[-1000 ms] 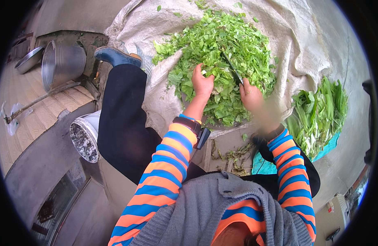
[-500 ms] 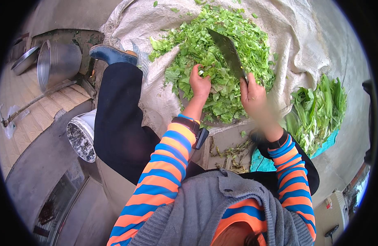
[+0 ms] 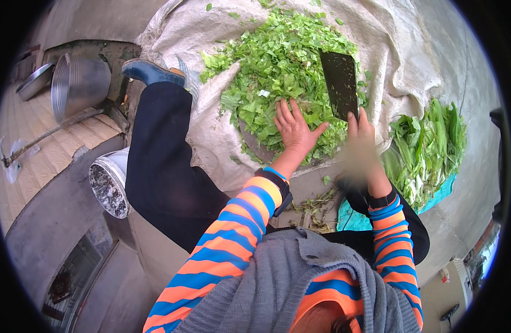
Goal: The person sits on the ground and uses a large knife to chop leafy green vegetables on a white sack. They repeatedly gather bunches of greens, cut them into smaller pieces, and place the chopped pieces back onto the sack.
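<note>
Nearest us, our left hand [image 3: 293, 129] is lying flat with fingers spread wide on the chopped greens [image 3: 277, 72], pinning them to the round chopping board [image 3: 254, 145], while our right hand [image 3: 359, 133] is gripping the handle of the dark cleaver [image 3: 339, 83], its blade raised above the heap. We are judging this to be the middle of chopping, and the next cut is calling for the blade to fall clear of the left fingers. Farther off, whole leafy greens [image 3: 427, 147] are waiting on the pale sack cloth [image 3: 394, 39].
</note>
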A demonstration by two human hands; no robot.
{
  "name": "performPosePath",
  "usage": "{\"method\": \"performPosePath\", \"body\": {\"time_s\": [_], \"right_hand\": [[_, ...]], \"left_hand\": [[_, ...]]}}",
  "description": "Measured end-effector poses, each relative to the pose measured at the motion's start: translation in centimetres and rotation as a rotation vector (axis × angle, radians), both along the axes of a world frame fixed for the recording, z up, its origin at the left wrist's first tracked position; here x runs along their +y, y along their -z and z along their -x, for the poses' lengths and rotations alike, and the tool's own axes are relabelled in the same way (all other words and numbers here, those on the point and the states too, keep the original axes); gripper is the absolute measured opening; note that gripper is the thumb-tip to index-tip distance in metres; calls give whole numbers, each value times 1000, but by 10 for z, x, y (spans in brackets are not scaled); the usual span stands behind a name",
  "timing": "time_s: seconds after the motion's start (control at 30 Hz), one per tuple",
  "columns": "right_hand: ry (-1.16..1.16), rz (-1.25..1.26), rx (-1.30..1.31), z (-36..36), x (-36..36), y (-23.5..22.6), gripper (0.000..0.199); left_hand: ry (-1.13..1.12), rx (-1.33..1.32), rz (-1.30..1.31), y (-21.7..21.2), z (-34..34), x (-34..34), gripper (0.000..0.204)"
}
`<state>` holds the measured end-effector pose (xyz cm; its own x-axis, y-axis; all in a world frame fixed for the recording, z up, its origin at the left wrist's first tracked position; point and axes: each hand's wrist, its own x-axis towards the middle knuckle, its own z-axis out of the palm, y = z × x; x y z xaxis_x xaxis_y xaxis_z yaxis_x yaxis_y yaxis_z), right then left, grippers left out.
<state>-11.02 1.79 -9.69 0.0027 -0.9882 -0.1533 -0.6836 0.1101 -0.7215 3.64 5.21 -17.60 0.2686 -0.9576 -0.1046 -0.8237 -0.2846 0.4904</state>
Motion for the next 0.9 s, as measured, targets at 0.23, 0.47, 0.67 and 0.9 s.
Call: {"method": "performPosePath", "body": {"time_s": [0.23, 0.47, 0.67, 0.9], "right_hand": [[-85, 126, 99, 11, 8, 12, 23], [86, 76, 48, 10, 2, 22, 21], [177, -79, 19, 3, -33, 38, 21], [87, -42, 33, -6, -26, 28, 17]], "left_hand": [[-138, 100, -105, 29, -22, -35, 86], [-197, 705, 117, 24, -83, -31, 71], [-252, 1220, -219, -15, -90, -60, 72], [138, 323, -445, -27, -66, -139, 85]]}}
